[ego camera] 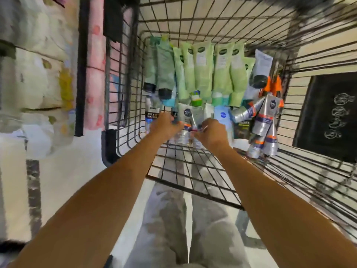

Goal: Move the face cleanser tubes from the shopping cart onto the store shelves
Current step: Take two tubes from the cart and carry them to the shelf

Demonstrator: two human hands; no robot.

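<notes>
Both hands reach into the cart (109,146). The left hand (165,125) has its fingers (171,118) curled round the upper part of the silver tubes (183,135). The right hand (211,133) has its fingers (203,125) bent tight and pinching the same bunch at the orange and purple band. How many tubes the bunch holds cannot be told through the blur.

The bunch shows a round dark blue badge just beyond the left fingers; its writing is too smeared to read. Beyond both sets of fingers lie green tubes (202,74) in a row, each with a dark oval logo, unreadable. Beyond the left fingers are teal tubes (165,70) with black caps. Right of the right fingers lies a silver pile (263,122) with the same bands, and past it a white tube (261,62) with a black cap.

Shelves (34,74) stand well left of the left hand. Outside the cart on the right is a black sign (328,117) with white drawings.
</notes>
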